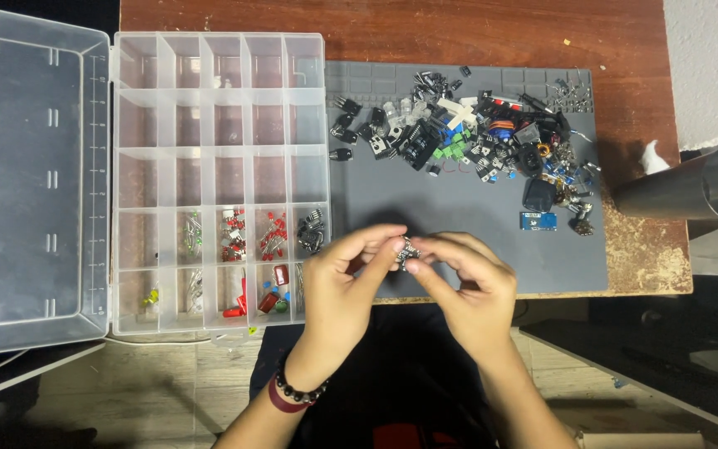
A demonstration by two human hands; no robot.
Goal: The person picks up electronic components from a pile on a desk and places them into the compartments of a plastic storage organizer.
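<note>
My left hand (344,278) and my right hand (469,287) meet over the front edge of a grey work mat (459,224). Together their fingertips pinch a small dark and silver electronic part (407,252); I cannot make out what kind. A heap of mixed electronic components (475,133) lies on the far half of the mat. Left of my hands stands a clear plastic organiser box (218,179), its lower compartments holding red, green and black small parts (251,237).
The organiser's open lid (31,183) lies flat at far left. A grey metal cylinder (691,187) lies at the right table edge. A small blue module (538,220) sits on the mat. The wooden table (376,29) ends just below my hands.
</note>
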